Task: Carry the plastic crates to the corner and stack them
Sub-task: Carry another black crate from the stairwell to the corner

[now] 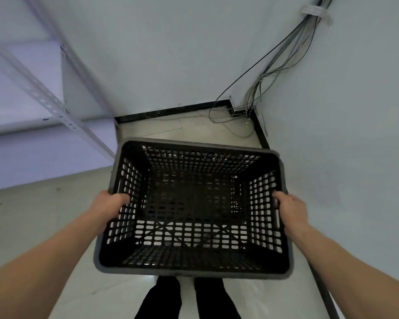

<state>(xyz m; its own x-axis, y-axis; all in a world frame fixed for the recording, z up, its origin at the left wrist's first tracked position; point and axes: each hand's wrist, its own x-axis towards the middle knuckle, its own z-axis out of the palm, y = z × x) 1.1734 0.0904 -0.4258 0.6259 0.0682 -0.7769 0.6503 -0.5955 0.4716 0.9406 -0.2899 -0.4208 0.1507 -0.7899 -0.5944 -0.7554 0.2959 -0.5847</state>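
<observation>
Head view: a rectangular black crate [194, 203] of lattice plastic with a smooth grey rim sits centre-low in the frame, above the pale glossy floor [44, 215]. The left hand [112, 204] clasps its left rim and the right hand [289, 209] its right. Thin cables [274, 65] trail down the wall corner, upper right.

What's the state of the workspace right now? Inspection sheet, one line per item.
Surface: pale floor, loose wires lying on it near the corner.
Job's things: one black mesh crate, empty, held above the floor, short of the corner.
Clutter: nothing seen beyond the wires.
Hands: left hand grips the crate's left rim; right hand grips the right rim.
Cables: cable bundle runs down the wall corner, ends loose at the bottom.
Surroundings: metal shelf rack at left, plain walls, black baseboard.
</observation>
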